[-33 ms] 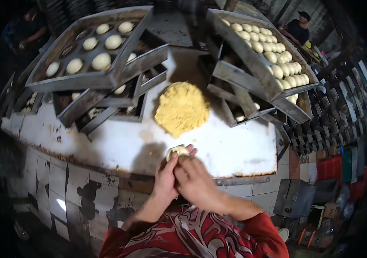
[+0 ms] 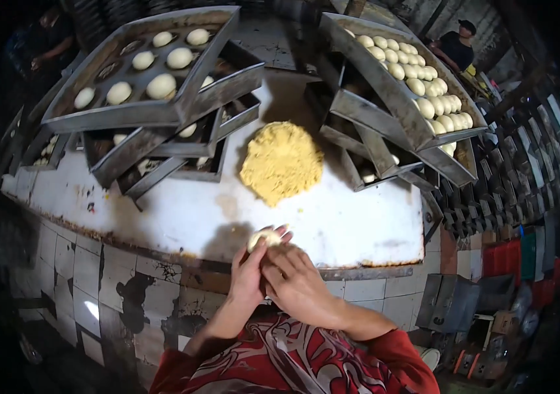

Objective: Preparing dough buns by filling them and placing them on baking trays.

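Above the near edge of the white table, both my hands are together around a small piece of pale dough (image 2: pixel 265 238). My left hand (image 2: pixel 247 279) cups it, thumb on top. My right hand (image 2: pixel 298 279) presses in from the right with curled fingers, which partly hide the dough. Just beyond my hands, a rough, yellow, crumbly mound of filling (image 2: pixel 281 163) lies on the table (image 2: pixel 372 230).
Stacked metal trays rise on both sides; the top left tray (image 2: pixel 112 118) holds several spaced dough balls, the top right tray (image 2: pixel 385 108) tight rows of them. A person (image 2: pixel 457 46) is at the far right, another (image 2: pixel 50 46) at the far left. More trays (image 2: pixel 523 171) are racked rightward.
The table and trays sit slightly shifted in view. The dough's top, hollow-looking earlier, now appears more closed, and my hands have moved slightly left.
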Available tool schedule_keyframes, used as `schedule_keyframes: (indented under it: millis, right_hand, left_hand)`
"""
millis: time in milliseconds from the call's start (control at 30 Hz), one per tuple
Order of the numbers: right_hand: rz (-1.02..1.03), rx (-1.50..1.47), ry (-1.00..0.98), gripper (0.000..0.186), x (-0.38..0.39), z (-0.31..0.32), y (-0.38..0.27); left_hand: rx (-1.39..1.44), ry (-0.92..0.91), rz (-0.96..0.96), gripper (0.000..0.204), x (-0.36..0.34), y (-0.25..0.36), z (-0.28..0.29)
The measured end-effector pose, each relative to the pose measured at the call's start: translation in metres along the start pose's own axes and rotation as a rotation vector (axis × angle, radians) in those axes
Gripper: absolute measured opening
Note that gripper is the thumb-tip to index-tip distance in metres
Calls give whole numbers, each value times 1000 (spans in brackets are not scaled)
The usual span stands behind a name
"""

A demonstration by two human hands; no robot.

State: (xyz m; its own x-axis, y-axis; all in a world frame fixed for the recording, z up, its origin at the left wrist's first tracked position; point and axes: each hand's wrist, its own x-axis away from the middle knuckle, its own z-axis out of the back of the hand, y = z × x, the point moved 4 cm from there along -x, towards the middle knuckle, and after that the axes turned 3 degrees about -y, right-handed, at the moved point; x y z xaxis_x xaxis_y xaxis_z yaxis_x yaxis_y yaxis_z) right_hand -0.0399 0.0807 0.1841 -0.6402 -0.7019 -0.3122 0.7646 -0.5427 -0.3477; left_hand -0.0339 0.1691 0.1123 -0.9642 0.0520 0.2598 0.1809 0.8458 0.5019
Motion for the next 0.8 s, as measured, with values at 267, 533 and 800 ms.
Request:
schedule_keyframes:
  millis: [267,533,800]
  right_hand:
    - [-402,-261,511,10,-38,-100,88]
    - [-262,35,567,17,-60,-92,193]
    - [-452,-436,40,16,-9,-77,216]
  left_hand:
    - [-67,49,-61,38,76,-49,78]
    - [-67,250,155,40,77,-97,121]
    - [-3,-32,21,43,-5,-56,60]
